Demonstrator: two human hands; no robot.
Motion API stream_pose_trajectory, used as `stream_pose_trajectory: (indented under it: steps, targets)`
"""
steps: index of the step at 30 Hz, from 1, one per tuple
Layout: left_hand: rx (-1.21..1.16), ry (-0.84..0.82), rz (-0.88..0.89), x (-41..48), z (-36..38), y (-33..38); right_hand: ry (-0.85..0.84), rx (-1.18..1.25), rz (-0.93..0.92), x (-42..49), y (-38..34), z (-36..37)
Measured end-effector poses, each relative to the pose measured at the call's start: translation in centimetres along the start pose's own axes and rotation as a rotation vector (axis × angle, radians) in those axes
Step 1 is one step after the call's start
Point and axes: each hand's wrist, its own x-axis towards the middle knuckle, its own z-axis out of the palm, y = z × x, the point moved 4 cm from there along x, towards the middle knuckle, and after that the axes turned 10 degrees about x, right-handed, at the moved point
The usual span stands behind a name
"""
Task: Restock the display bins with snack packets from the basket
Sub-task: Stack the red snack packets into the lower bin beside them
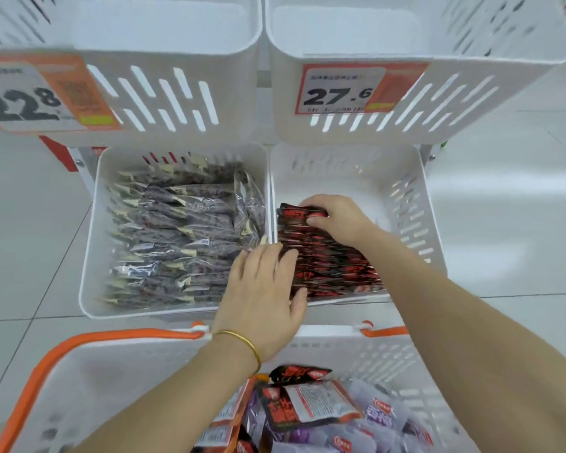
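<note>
A row of black-and-red snack packets stands on edge along the left side of the lower right display bin. My right hand grips the far end of that row, fingers curled over the top packets. My left hand lies flat against the near end of the row, fingers straight. The lower left bin is packed with clear purple-grey packets. Below, the white basket with orange handles holds loose black-red packets and purple packets.
Two upper white bins carry price tags, 22.8 on the left and 27.6 on the right. The right half of the lower right bin shows bare floor. Pale tiled floor surrounds the rack.
</note>
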Motion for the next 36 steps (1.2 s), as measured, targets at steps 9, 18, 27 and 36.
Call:
stream_pose_trajectory:
  steps: [9, 18, 27, 36]
  targets:
    - [0.012, 0.023, -0.003, 0.0, 0.2, -0.1, -0.186, -0.010, 0.167, 1.1, -0.4, 0.1]
    - [0.036, -0.015, -0.014, 0.4, -0.3, -0.2, 0.134, 0.135, 0.045, -5.3, -4.0, -3.0]
    - [0.190, -0.047, -0.103, -1.4, -2.1, 0.3, 0.214, 0.319, 0.202, -23.6, -4.2, 4.4]
    - [-0.121, 0.023, -0.112, -10.6, -5.6, -2.2, -0.093, -0.246, 0.219, -22.6, -1.6, 12.4]
